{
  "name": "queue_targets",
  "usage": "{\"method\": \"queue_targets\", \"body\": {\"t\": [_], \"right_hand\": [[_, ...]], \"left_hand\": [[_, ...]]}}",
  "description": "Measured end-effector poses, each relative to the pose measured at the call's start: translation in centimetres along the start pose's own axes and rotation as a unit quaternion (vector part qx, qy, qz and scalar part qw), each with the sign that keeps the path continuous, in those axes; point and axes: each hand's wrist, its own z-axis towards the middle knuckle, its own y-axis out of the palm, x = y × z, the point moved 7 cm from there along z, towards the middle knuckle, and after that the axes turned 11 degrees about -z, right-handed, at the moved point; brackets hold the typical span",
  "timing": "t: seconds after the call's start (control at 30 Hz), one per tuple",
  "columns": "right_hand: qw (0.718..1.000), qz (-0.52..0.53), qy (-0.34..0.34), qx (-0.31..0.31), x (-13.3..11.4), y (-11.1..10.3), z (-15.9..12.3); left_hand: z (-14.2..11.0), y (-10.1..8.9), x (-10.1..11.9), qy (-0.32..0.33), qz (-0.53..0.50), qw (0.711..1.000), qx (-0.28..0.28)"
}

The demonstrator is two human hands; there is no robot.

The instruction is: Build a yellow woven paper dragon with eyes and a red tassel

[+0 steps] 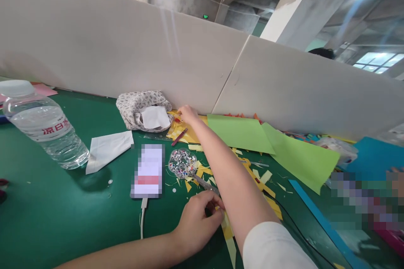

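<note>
My left hand [202, 216] rests low in the middle, its thumb and fingers closed on a pale yellow paper strip [229, 248] that hangs toward the front. Just beyond its knuckles a grey metal blade [205, 183] points at a clear flower-shaped dish [182, 163] filled with small coloured bits. My right hand [188, 114] reaches to the back, fingers bent down over yellow paper pieces [186, 134] beside a patterned cloth pouch [143, 101]. What those fingertips hold, if anything, is hidden. A dark red stick [179, 136] lies below them.
A water bottle [44, 130] stands left, near a folded white paper [109, 151] and a phone [148, 172] on a cable. Green sheets [240, 132], yellow scraps [267, 176] and a blue strip [322, 222] lie right. A pale partition [158, 54] borders the back.
</note>
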Motion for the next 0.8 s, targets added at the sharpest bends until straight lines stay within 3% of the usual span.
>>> {"method": "queue_targets", "body": {"t": [0.2, 0.4, 0.53, 0.63, 0.8], "right_hand": [[0.997, 0.036, 0.062, 0.012, 2.2, 0.7, 0.0], [0.983, 0.132, 0.104, 0.068, 4.6, -2.6, -0.7], [0.978, 0.202, 0.041, 0.006, 3.7, -2.9, -1.3], [0.976, 0.208, 0.007, -0.069, 1.7, -1.2, -2.0], [0.977, 0.135, 0.018, -0.163, -1.2, 1.7, -2.1]], "left_hand": [[0.1, 0.0, 0.1, -0.001, 0.014, 1.000, 0.003], [0.1, 0.0, 0.1, -0.016, 0.022, 1.000, -0.001], [0.1, 0.0, 0.1, -0.011, 0.024, 1.000, -0.001], [0.1, 0.0, 0.1, -0.007, 0.025, 1.000, -0.001], [0.0, 0.0, 0.3, -0.004, 0.027, 1.000, -0.007]]}}
